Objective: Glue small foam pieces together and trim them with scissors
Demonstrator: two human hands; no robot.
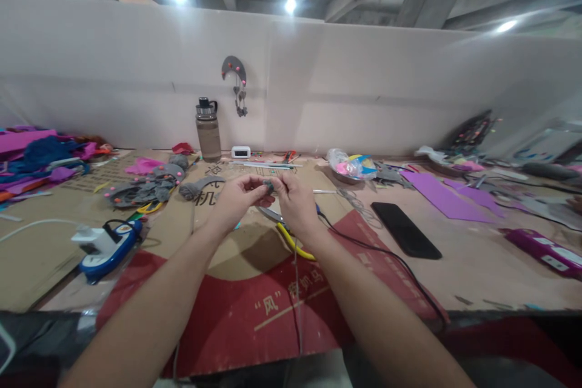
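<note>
My left hand and my right hand meet above the middle of the cardboard-covered table. Both pinch a small grey felt piece between thumbs and fingertips. A thin thread or wire hangs down from my right hand toward me. Under the hands lie yellow-handled scissors or pliers and a black cable.
A blue and white glue gun sits left. Grey felt pieces, a water bottle and a small clock stand behind. A black phone, purple sheets, a bowl of pompoms and a magenta box lie right.
</note>
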